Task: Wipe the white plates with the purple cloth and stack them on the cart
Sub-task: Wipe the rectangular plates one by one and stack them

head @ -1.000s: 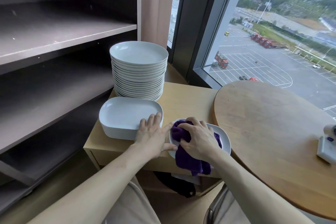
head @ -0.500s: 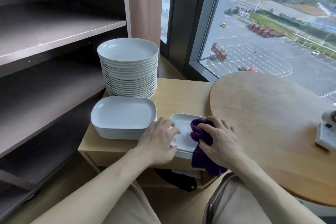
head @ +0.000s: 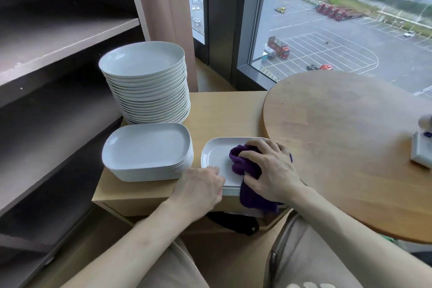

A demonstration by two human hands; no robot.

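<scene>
Rightward sweeps the purple cloth [head: 245, 161], bunched in the right hand [head: 273, 170], over the plate [head: 217, 154]; the left hand [head: 201, 184] grips its near rim. Wiping's under way; next, probably a lift onto the stack [head: 147, 149] left of both hands.

The pale wooden cart surface [head: 224, 114] carries three piles. At its back left stands a tall stack of round white plates [head: 142, 63]. Just in front of that lies a low stack of rounded rectangular white plates [head: 145, 147]. At the front right lies a thin pile of white rectangular plates [head: 214, 154]. A round brown wooden surface [head: 350, 135] overlaps the cart's right side and bears a small white object [head: 422, 154] at the frame's right edge.
</scene>
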